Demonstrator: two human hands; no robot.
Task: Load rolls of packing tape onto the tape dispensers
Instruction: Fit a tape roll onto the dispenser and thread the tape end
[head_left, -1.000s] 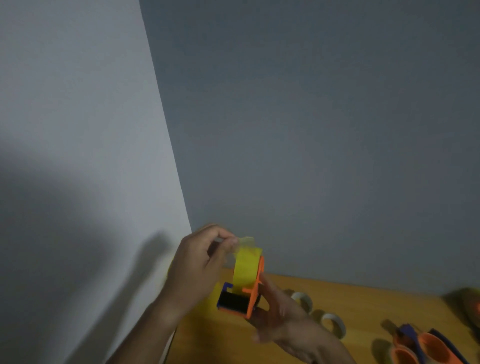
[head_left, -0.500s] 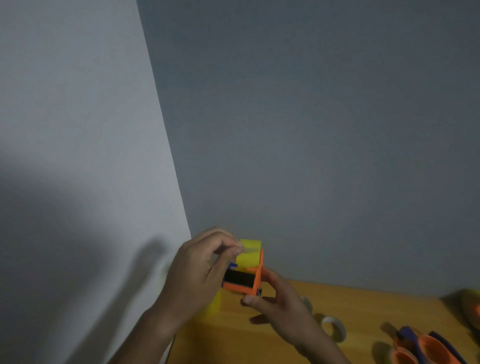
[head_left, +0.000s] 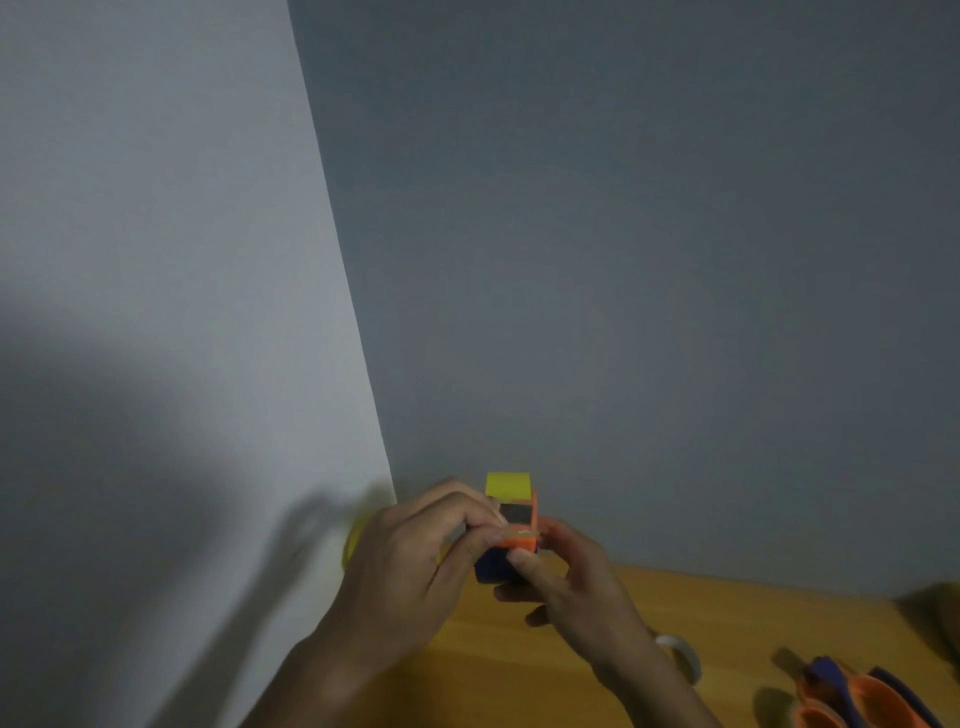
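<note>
From my head camera, looking forward and down, I hold the orange tape dispenser (head_left: 519, 538) up in front of the wall corner, above the near-left part of the wooden table (head_left: 727, 623). My left hand (head_left: 410, 566) comes at the dispenser from its left side, thumb and forefinger curled and pinching the loose clear end of the tape against the dispenser's orange front edge; that grip is closed on the tape end. My right hand (head_left: 576, 587) is just right of and below the dispenser, its thumb pressed on the orange front and its fingers curled under the dark blue part of the body, so this grip is closed round the dispenser. The yellow tape roll (head_left: 508, 485) sits mounted on the dispenser, its top showing above my left fingers, with a dark grey panel of the dispenser just below it. Behind my left hand, left of the dispenser, a blurred yellow shape (head_left: 355, 540) shows near the wall; I cannot tell what it is. On the table, below and right of the dispenser, a white tape roll (head_left: 684, 656) stands on edge just beside my right wrist. Well apart to the right of the dispenser, at the bottom corner, lie more orange and blue dispensers (head_left: 857, 699), partly cut off by the frame.
</note>
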